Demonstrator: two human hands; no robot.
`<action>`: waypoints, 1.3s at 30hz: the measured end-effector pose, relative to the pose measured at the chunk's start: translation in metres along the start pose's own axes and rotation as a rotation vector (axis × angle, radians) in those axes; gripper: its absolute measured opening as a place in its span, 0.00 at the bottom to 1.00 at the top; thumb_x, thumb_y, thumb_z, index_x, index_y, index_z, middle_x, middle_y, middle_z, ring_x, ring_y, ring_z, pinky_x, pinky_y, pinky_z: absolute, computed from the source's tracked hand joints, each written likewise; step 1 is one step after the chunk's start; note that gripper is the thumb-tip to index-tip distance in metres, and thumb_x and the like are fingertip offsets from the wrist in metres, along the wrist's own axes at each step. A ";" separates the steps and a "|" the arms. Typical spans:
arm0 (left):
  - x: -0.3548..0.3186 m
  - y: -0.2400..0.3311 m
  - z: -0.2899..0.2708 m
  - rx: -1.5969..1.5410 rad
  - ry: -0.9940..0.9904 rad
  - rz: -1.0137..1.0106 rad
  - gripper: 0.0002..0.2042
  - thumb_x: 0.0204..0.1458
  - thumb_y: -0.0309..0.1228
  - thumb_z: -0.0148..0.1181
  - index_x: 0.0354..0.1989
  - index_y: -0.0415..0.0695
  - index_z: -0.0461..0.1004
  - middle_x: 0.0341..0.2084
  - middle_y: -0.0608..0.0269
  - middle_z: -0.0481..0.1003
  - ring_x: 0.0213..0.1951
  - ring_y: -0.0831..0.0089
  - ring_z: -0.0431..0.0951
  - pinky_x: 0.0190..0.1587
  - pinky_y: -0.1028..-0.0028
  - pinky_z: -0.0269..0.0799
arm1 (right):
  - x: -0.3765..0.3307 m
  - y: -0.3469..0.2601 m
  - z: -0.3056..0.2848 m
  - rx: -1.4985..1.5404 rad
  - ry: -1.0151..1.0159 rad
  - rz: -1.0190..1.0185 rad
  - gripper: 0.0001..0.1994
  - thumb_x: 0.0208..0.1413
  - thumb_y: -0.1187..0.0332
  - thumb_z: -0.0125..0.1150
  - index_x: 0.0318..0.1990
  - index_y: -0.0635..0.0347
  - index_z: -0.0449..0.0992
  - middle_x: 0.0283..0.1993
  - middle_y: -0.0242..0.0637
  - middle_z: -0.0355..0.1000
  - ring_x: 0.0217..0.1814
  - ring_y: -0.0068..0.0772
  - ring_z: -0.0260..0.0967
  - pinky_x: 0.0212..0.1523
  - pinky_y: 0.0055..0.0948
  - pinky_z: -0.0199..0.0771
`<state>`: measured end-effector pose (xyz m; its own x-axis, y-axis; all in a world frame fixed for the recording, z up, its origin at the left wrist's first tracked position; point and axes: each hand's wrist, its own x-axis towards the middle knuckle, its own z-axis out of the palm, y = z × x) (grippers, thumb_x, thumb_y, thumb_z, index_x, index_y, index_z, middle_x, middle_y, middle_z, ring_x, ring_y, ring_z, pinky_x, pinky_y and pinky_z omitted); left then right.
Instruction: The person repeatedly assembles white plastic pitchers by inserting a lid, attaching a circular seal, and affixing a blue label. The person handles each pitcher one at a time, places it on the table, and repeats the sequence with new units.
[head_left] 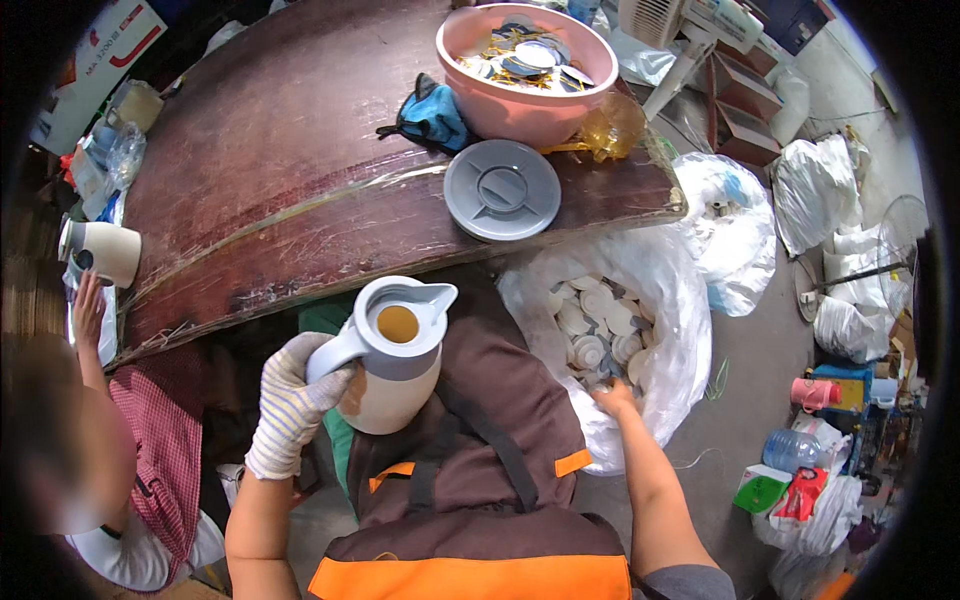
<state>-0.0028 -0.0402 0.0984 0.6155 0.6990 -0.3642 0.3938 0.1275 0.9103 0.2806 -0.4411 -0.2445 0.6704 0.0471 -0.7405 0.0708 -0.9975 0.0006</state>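
I log: gloved left hand (292, 398) gripping spouted grey-and-cream plastic jug (398, 368), droppable should grasp loosen; right hand (614, 397), hold unclear.

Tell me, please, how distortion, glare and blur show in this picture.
In the head view, the table bows along its near edge, with pale sheen on top; corners go black; the co-worker's head is blurred, while the jug looks fairly sharp.

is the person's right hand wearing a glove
No, the right hand is bare where it reaches into the plastic bag of discs; only the left hand, holding the jug, is gloved.
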 end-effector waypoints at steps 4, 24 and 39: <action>0.005 -0.021 0.002 -0.051 0.002 0.115 0.15 0.45 0.28 0.69 0.41 0.38 0.76 0.31 0.67 0.77 0.35 0.81 0.75 0.40 0.77 0.72 | 0.003 -0.010 -0.002 0.020 0.017 0.035 0.45 0.38 0.40 0.64 0.60 0.64 0.66 0.59 0.56 0.68 0.63 0.49 0.66 0.61 0.40 0.66; -0.027 -0.013 0.002 0.451 -0.133 0.302 0.19 0.47 0.42 0.66 0.44 0.43 0.77 0.31 0.50 0.79 0.34 0.54 0.80 0.38 0.64 0.75 | -0.288 -0.265 -0.184 0.133 0.323 -1.698 0.40 0.38 0.57 0.74 0.60 0.60 0.64 0.59 0.50 0.63 0.58 0.53 0.63 0.57 0.44 0.64; 0.025 -0.022 -0.040 0.255 -0.120 0.302 0.19 0.39 0.28 0.69 0.44 0.44 0.77 0.33 0.58 0.79 0.37 0.71 0.79 0.43 0.73 0.73 | -0.313 -0.304 -0.168 -0.144 0.201 -2.220 0.31 0.40 0.47 0.65 0.55 0.46 0.75 0.56 0.46 0.66 0.54 0.52 0.67 0.51 0.44 0.69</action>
<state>-0.0238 0.0029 0.0770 0.7986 0.5893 -0.1222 0.3304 -0.2596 0.9075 0.1732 -0.1435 0.0994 -0.4881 0.7602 0.4287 0.6202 0.6477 -0.4425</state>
